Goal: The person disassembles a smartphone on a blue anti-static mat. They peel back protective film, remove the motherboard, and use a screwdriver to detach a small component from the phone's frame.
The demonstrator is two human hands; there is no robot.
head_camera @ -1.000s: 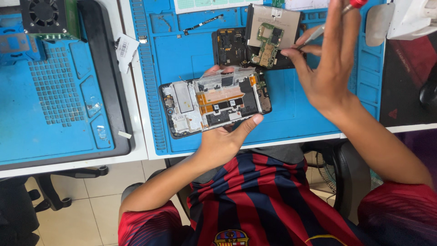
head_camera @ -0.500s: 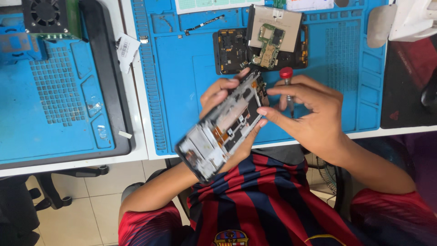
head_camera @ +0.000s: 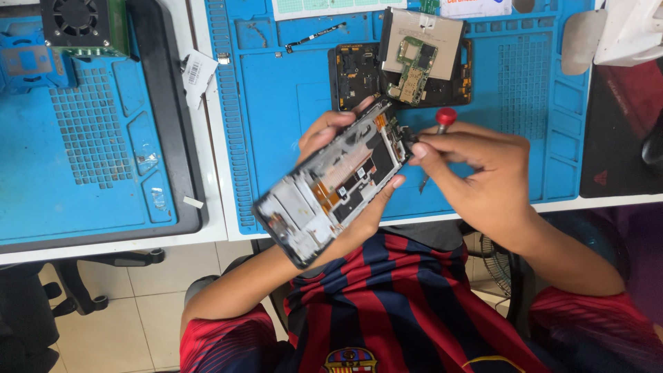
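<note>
My left hand point(head_camera: 331, 138) grips an opened phone point(head_camera: 331, 183) with its back removed, tilted up off the blue mat point(head_camera: 283, 90); its frame, orange flex cable and black parts show. My right hand point(head_camera: 476, 176) pinches at the phone's upper right edge and also carries a screwdriver with a red cap point(head_camera: 442, 121). Whatever sits between the fingertips is too small to tell. Beyond the hands, a black rear cover point(head_camera: 359, 69) lies on the mat with a green circuit board point(head_camera: 414, 69) on a square plate.
A second blue mat point(head_camera: 83, 138) on a dark tray lies to the left, with a fan unit point(head_camera: 83, 27) at its far end. A white tag point(head_camera: 198, 72) and a thin black strip point(head_camera: 314, 38) lie nearby. A dark red mat point(head_camera: 621, 131) is at right.
The phone was lifted off the mat and tilted up in my left hand. My right hand came down from above the mat with the screwdriver and now pinches at the phone's top edge.
</note>
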